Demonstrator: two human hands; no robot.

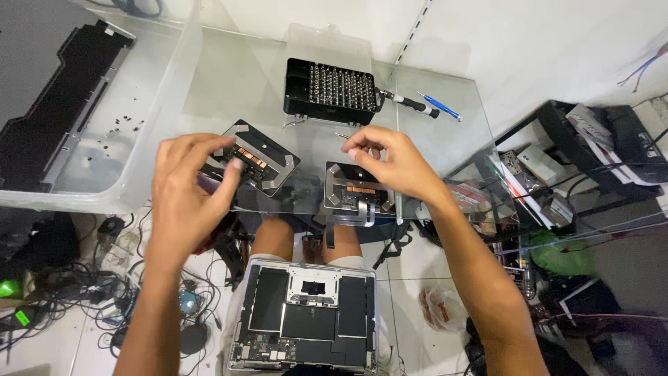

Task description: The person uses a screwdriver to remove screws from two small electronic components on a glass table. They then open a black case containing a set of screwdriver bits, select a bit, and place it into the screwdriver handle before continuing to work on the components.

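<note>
Head view:
Left hand (186, 191): fingers curled, tips on the left trackpad (259, 157); no firm grasp visible.
Right hand (386, 161): fingertips pinched together over the right trackpad (356, 189); cannot tell what they hold.
Trackpads: on glass table (445, 132), near edge.
Bit case (330, 90): far centre.
Screwdriver (412, 104): right of case.
Laptop (304, 315): open-bottomed, on lap.

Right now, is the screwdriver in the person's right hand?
No. The screwdriver lies on the glass table beside the bit case, apart from the right hand.
</note>
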